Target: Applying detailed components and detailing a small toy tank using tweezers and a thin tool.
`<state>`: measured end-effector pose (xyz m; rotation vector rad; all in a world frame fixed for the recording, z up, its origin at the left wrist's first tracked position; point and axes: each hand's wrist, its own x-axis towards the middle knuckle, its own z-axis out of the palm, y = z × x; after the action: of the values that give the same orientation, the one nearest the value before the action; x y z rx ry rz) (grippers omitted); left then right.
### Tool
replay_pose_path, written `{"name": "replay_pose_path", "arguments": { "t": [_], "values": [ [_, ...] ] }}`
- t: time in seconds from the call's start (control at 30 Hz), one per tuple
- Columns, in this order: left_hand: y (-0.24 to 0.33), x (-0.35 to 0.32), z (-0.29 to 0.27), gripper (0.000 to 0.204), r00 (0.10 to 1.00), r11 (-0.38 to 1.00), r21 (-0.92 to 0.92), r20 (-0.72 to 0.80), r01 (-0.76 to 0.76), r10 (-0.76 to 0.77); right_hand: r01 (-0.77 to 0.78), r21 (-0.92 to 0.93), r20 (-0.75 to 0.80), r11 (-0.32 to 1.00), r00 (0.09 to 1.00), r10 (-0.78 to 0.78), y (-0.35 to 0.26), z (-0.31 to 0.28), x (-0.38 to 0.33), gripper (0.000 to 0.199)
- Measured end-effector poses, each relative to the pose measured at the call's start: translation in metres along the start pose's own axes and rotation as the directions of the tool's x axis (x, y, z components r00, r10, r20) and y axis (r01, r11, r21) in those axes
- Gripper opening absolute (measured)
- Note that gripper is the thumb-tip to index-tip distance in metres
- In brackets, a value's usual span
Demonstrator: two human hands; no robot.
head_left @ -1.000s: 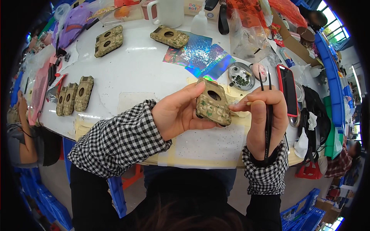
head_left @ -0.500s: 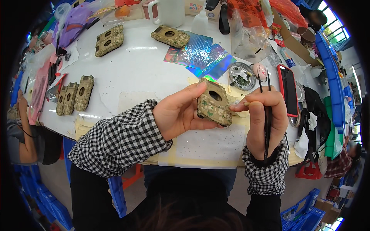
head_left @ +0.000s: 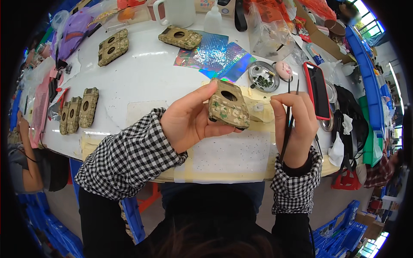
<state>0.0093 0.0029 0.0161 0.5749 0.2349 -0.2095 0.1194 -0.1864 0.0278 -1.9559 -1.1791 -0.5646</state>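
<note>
In my left hand (head_left: 185,122) is a camouflage-painted toy tank hull (head_left: 228,112) with a round hole in its top. The fingers grip it by its sides, tilted above the table. My right hand (head_left: 300,122) is closed around black tweezers (head_left: 287,133), whose tips point up and away, apart from each other. Thumb and index finger of that hand also pinch a thin pale stick, which reaches toward a whitish blob (head_left: 258,106) on yellow tape. Whether its tip touches the blob, I cannot tell. Past it sits a round metal dish (head_left: 277,81) with small dark green parts.
More camouflage hulls (head_left: 89,107) stand at the left and the far side (head_left: 180,37). Shiny holographic sheets (head_left: 211,50) lie beyond my hands. A red-cased phone (head_left: 317,90) is on the right, near a pink round object (head_left: 283,70). A white bottle (head_left: 213,21) stands at the back.
My right hand has drawn the thin stick away from the hull's right edge to over the yellow tape. The left hand still holds the hull. The whole view has shifted slightly.
</note>
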Motion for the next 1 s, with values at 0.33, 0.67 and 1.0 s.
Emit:
{"name": "replay_pose_path", "arguments": {
  "t": [0.33, 0.67, 1.0],
  "values": [
    [-0.007, 0.000, 0.001, 0.052, 0.997, 0.997, -0.045, 0.024, -0.069, 0.070, -0.136, 0.105, -0.068, 0.985, 0.987, 0.143, 0.011, -0.033, -0.038, 0.056],
    [-0.007, -0.001, -0.003, 0.051, 0.994, 0.996, 0.014, 0.071, -0.088, 0.087, -0.629, -0.176, -0.356, 0.757, 0.758, 0.547, 0.040, -0.148, -0.135, 0.016],
    [-0.007, -0.001, 0.001, 0.050, 0.995, 0.993, 0.064, 0.014, -0.100, 0.100, -0.658, -0.277, -0.337, 0.700, 0.749, 0.571, 0.060, -0.149, -0.141, 0.022]
  ]
}}
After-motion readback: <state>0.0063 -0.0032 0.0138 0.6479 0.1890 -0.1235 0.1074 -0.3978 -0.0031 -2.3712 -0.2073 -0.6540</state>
